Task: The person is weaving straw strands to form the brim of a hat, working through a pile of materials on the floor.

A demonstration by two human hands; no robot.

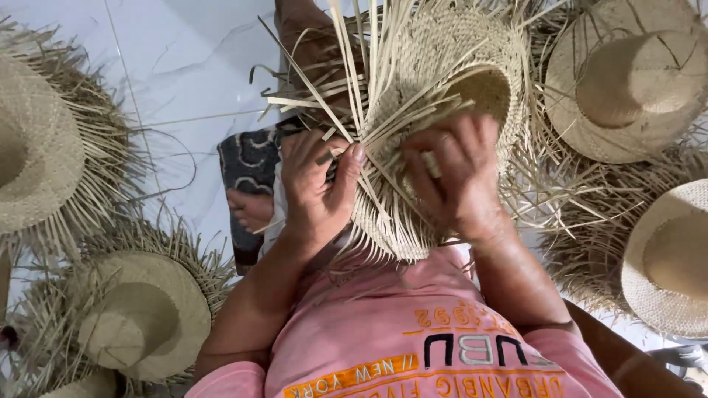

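Now weaving: left hand (317, 188) closed on loose straw strips (346, 96), right hand (450, 177) closed on the hat (442, 96) at twelve o'clock. Probably needs another strip tucked next. More hats (144, 317) at eight, (627, 77) at two.

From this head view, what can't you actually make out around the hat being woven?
- Right hand: fingertips curl in among the loose straw strips, so its grip is unclear.
- Left hand: palm side hidden; only the back shows.
- Unfinished hat: top cut off by the upper edge.
- Hats at left and right: cut off by the side edges.
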